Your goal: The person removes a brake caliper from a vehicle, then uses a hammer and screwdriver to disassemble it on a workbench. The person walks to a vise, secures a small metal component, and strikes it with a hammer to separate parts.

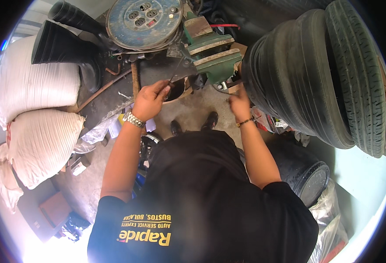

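Observation:
A green bench vise [217,65] is mounted at the front edge of the dark workbench [158,72]. My right hand [240,105] is closed just below its screw head [222,86], with the fingers at the vise handle that runs toward them. To the left, my left hand [151,101] is held in front of the bench edge, its thumb and fingers pinched together. From that pinch a thin, dark, pointed piece [171,79] sticks up; its kind cannot be made out. The two hands are apart.
A blue round cord reel with sockets [144,22] stands behind the hands. Black rubber boots [63,48] and white sacks [39,83] are on the left. Several tires [302,74] crowd the right side, above a black drum [309,179]. A rusty rod [101,93] lies on the bench.

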Demonstrator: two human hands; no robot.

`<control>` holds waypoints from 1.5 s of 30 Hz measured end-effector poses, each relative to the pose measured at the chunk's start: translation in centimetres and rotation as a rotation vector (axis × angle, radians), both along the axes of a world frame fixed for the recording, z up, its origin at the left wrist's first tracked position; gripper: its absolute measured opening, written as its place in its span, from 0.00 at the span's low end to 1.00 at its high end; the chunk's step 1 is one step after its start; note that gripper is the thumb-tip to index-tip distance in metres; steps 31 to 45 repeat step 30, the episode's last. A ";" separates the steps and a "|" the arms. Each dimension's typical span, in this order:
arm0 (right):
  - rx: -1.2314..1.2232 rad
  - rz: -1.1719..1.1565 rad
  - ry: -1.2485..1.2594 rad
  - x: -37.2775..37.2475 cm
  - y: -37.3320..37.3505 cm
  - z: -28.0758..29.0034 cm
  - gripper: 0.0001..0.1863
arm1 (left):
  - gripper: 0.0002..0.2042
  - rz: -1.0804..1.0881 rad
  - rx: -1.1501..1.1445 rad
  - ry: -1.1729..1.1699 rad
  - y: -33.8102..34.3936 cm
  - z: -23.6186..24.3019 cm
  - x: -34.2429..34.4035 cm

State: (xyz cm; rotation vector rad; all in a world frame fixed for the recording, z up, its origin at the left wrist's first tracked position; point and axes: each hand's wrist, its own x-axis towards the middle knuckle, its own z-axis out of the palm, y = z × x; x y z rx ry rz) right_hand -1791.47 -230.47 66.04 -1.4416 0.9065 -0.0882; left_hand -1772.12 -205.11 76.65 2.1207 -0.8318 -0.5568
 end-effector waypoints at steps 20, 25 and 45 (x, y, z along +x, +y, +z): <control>0.405 0.650 -0.394 1.0 3.2 0.7 0.49 | 0.11 0.012 0.134 -0.285 -1.9 3.5 -0.9; 0.327 0.526 -0.487 0.2 1.5 6.3 0.54 | 0.12 -0.037 0.172 -0.370 -3.0 4.0 -1.8; 0.342 0.156 -0.454 -0.4 -3.8 7.9 0.57 | 0.12 -0.016 0.191 -0.462 -3.1 2.7 -2.1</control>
